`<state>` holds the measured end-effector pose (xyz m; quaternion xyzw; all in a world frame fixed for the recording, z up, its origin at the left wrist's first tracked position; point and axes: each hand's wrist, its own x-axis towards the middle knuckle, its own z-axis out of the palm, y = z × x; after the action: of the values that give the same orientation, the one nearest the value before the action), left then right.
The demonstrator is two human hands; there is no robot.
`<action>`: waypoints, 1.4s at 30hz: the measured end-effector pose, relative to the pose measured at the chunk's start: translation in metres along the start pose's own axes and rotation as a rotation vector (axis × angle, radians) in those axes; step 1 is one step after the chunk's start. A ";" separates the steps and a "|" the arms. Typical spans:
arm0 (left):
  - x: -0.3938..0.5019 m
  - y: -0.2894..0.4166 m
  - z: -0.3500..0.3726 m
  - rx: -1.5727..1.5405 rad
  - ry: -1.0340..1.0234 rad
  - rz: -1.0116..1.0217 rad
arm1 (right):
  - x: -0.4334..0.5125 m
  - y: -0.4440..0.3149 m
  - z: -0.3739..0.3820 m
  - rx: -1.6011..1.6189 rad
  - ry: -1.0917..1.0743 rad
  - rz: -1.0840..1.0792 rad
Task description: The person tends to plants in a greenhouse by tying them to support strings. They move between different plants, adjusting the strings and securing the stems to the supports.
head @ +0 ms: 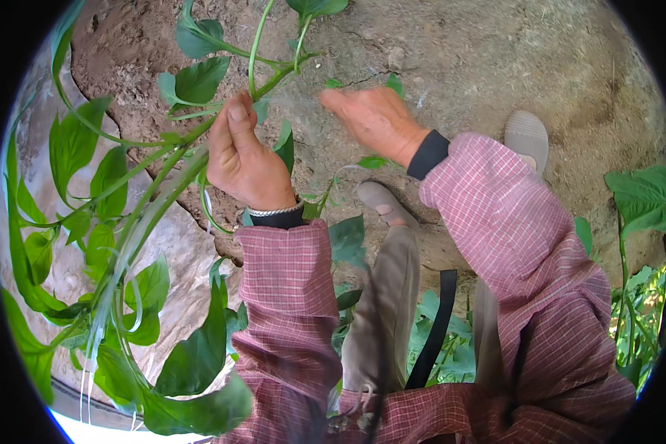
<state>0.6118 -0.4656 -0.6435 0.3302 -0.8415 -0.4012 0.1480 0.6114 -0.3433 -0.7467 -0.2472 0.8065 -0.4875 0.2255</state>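
Observation:
A leafy green plant, possibly a pepper, has a forked stem (pixel 169 161) that slants up from the lower left. My left hand (pixel 252 164) pinches thumb to fingers right at that stem, which passes behind the fingertips. Translucent plastic twine (pixel 125 258) runs along the stem, its loose ends hanging at the lower left. A faint, blurred stretch of it spans from the left fingertips to my right hand (pixel 380 119). That right hand is curled, its fingertips turned left and partly hidden. Broad leaves (pixel 202 80) stand just beyond my left hand.
Bare brown soil (pixel 466 61) lies ahead, with crumpled plastic sheeting (pixel 180 238) along the left. My shoes (pixel 526 136) rest on the soil. More leafy plants (pixel 641 200) stand at the right and behind my legs. A black strap (pixel 435 327) hangs before me.

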 end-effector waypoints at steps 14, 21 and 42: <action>-0.014 0.002 -0.029 0.319 -0.417 0.431 | 0.013 -0.077 -0.062 0.511 0.043 -0.172; -0.007 -0.006 -0.018 -0.050 -0.337 0.118 | 0.025 -0.076 -0.078 0.354 0.107 -0.344; -0.017 0.023 -0.016 0.065 -0.155 -0.030 | 0.039 -0.045 -0.048 -0.022 0.705 -0.246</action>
<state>0.6231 -0.4529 -0.6156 0.3152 -0.8580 -0.4003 0.0657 0.5604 -0.3531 -0.6908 -0.1617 0.8040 -0.5574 -0.1292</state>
